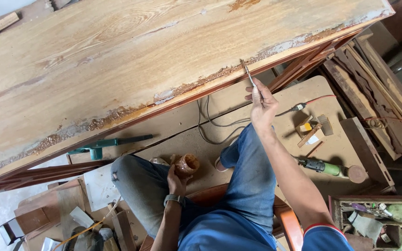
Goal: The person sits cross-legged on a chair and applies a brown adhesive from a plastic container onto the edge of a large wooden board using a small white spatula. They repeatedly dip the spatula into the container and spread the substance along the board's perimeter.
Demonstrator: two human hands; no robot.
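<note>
A big wooden slab [131, 56] is filling the upper left of the frame, with brown paste running along its lower edge. At center right, the right hand [261, 106] is gripping a thin spatula [248, 74], its tip touching that edge. At lower center, the left hand [177, 179] is grasping a small jar [187, 163] of paste above the knee.
</note>
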